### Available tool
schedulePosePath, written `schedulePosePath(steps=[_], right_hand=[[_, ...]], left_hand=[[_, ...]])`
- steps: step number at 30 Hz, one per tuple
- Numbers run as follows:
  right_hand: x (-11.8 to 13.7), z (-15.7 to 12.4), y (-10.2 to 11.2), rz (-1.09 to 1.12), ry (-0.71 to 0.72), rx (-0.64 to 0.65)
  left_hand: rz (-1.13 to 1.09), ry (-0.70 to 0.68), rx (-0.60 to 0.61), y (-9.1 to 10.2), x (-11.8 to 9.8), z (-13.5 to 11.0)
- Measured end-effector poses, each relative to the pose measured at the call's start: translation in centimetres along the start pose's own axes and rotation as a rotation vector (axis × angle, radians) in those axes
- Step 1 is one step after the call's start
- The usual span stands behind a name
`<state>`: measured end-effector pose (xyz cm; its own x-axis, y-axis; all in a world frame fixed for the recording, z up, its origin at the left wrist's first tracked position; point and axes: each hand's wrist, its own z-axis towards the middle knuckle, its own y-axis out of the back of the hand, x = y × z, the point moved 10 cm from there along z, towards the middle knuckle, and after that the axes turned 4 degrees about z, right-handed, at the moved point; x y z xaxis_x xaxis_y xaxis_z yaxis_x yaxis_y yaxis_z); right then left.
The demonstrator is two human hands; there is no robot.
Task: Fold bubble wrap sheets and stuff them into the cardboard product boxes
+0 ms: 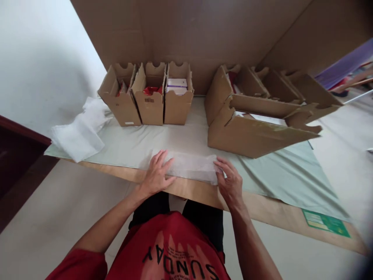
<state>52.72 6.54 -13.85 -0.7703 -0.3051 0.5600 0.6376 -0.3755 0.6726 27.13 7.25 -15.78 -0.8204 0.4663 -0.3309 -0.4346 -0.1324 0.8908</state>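
A translucent plastic bag (192, 167), long and narrow, lies flat along the front of the cloth-covered table. My left hand (157, 171) rests on its left end, fingers spread and thumb out. At the opposite end, the curled fingers of my right hand (229, 179) grip the bag's right edge. Part of each end is hidden beneath the hands. Nothing shows clearly inside the bag.
Three cardboard bins (151, 111) stand at the back left, holding red packets and white boxes. More cardboard bins (244, 134) stand at the right. Crumpled white plastic bags (80, 132) lie at the left. A tall cardboard panel (204, 35) closes the back.
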Motion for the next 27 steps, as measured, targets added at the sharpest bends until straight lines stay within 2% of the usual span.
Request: schedulePosePath(steps=[2,4,7,9,11,13,15,17,19,22,25,27], right_hand=[[1.0,0.7,0.9,0.007,0.034,0.003],[1.9,1.2,2.0,-0.018,0.074,0.031],[2.2,1.5,4.2,-0.099,0.108,0.064],[1.5,1.6,5.9,-0.134,0.09,0.078],[0.4,1.7,7.4,-0.118,0.025,0.105],[-1.0,1.8,8.0,-0.059,-0.073,0.159],[-2.5,2.2,7.9,0.011,-0.175,0.198],[-4.3,2.8,7.1,0.055,-0.26,0.204],[-6.4,3.2,5.8,0.026,-0.328,0.198],[-8.7,3.4,5.1,-0.13,-0.348,0.108],[-7.3,2.7,5.8,-0.214,-0.237,-0.083],[-4.6,2.0,5.0,-0.217,-0.145,-0.124]], left_hand=[[-0.03,0.014,0.027,-0.6,-0.4,1.8],[-0.074,0.057,0.041,-0.2,0.2,3.2],[-0.142,0.097,0.105,1.7,1.5,4.3],[-0.216,0.115,0.226,3.1,2.3,4.6],[-0.306,0.154,0.349,4.3,3.1,4.9],[-0.338,0.19,0.421,5.0,4.1,5.4],[-0.301,0.218,0.462,4.6,5.1,6.2],[-0.207,0.241,0.472,3.3,6.0,7.0],[-0.091,0.265,0.421,2.0,6.5,7.6],[0.074,0.276,0.163,2.6,5.8,7.4],[0.169,0.161,-0.123,4.6,2.0,5.7],[0.169,0.025,-0.179,4.4,-1.5,4.8]])
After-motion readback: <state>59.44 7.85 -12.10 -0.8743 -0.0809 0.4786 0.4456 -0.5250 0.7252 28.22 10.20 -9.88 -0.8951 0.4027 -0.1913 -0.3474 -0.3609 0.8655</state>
